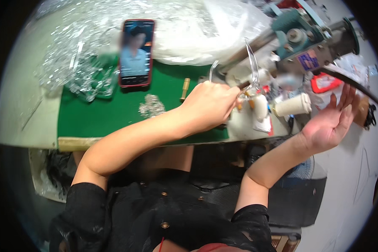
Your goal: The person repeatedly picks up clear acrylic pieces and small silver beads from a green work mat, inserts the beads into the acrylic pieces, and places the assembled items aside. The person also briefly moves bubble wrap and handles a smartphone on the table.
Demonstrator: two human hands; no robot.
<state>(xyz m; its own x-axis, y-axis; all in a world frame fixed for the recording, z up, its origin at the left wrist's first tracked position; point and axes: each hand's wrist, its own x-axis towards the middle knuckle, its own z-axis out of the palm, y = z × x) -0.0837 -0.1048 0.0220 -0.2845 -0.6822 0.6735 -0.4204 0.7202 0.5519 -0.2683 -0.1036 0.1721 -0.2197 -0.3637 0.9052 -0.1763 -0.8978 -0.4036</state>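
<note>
My left hand [210, 105] is closed, knuckles up, over the right end of the green mat [126, 119]. A clear, shiny plastic piece [253, 65] with a long thin arm rises from its fingers, below the teal bench press [296, 35]. What else sits inside the fist is hidden. Farther right, my right hand [329, 126] is raised with its fingers stretched and nothing in them, under the press's dark lever [355, 84]. A heap of small silver metal parts [151, 106] and a slim brass-coloured rod [185, 89] lie left of my left hand.
A phone in a red case [136, 52] stands at the mat's far edge. Clear plastic pieces and bags [80, 54] cover the back left. A white cylinder [293, 105] and a red-edged packet [325, 82] crowd the right. A wooden strip [77, 143] edges the table near me.
</note>
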